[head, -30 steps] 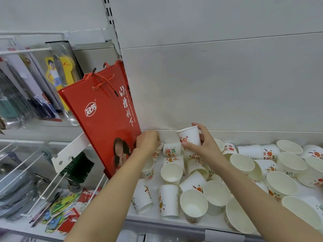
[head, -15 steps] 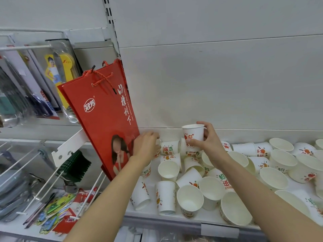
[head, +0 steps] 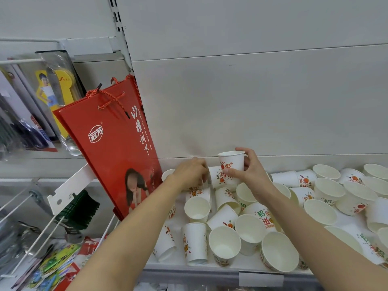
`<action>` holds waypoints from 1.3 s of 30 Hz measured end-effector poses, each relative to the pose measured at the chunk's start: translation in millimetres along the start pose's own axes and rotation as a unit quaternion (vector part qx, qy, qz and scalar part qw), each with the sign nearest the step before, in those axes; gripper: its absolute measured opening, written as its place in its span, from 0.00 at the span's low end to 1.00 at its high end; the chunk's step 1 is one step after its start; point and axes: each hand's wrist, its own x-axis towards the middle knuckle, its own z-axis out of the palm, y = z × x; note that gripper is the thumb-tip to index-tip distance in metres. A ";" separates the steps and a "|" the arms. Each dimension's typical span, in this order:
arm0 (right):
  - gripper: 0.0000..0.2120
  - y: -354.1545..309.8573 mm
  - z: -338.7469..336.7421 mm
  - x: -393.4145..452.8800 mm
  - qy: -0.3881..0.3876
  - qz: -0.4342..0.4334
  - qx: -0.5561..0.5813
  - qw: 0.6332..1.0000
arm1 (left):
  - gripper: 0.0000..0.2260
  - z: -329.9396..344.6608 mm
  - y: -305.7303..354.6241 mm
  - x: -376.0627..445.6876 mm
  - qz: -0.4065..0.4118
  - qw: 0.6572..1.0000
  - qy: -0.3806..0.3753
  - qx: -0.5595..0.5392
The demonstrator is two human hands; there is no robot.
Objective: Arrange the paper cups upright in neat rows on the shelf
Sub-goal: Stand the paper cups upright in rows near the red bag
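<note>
White panelling is seen filling the background, and the shelf below it is crowded with paper cups and wider paper bowls tumbled in every direction. Compared with half a second ago, both hands have been shifted a little toward the back panel, and the lifted cup is now carried slightly higher against it. A red gift bag is leaned at the shelf's left end, closing that side off; bare shelf is left only in a narrow strip along the back wall and in small patches near the front lip. The held cup is gripped upright by the right hand, mouth up, long axis vertical, thumb on the near side and fingers curled round the far side. Beneath it, a lying cup is seen on its side. The left hand is closed over cups just left of that, though exactly what is clasped cannot be told. At the front, an upright cup is stood mouth up beside an overturned cup resting on its rim.
</note>
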 end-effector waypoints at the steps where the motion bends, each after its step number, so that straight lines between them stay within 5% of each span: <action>1: 0.35 0.5 0.6 -0.2 0.000 0.000 0.002 1.000 | 0.04 1.2 -4.2 -2.5 0.000 1.000 0.026 -0.008; 7: 0.35 3.0 0.1 -2.5 -0.004 -0.001 -0.009 1.000 | 0.02 8.3 -7.9 -26.0 -0.084 0.985 0.130 -0.078; 13: 0.36 7.5 6.1 -2.6 -0.020 -0.002 -0.019 1.000 | 0.11 14.4 -2.3 -45.0 -0.113 0.986 0.115 -0.041; 16: 0.35 6.4 12.8 -2.1 -0.033 -0.008 -0.032 0.999 | 0.13 -0.2 -6.4 -60.2 -0.216 0.967 0.134 0.023; 19: 0.34 5.8 24.6 -0.4 -0.031 -0.019 -0.044 0.998 | 0.07 -9.5 -1.8 -81.5 -0.292 0.948 0.074 0.100; 22: 0.34 5.7 42.8 1.6 -0.031 -0.022 -0.046 0.998 | 0.12 -5.6 6.0 -97.0 -0.299 0.953 -0.025 0.028; 27: 0.33 8.4 80.8 6.0 -0.077 0.002 -0.026 0.997 | 0.02 2.1 10.6 -114.9 -0.271 0.961 -0.019 0.052; 31: 0.33 9.5 90.6 13.9 -0.057 0.012 -0.032 0.998 | 0.11 2.2 9.0 -118.2 -0.255 0.962 0.094 0.000; 33: 0.34 6.2 81.5 17.7 -0.038 -0.005 -0.059 0.998 | 0.13 -1.2 12.2 -107.4 -0.179 0.972 0.149 -0.003; 36: 0.35 -3.9 59.8 20.4 -0.006 -0.033 -0.104 0.994 | 0.16 -5.1 13.7 -80.0 -0.025 0.994 0.101 -0.018; 39: 0.35 -13.4 37.6 19.0 0.016 -0.054 -0.138 0.989 | 0.15 -10.2 16.1 -55.3 0.039 0.999 0.012 -0.016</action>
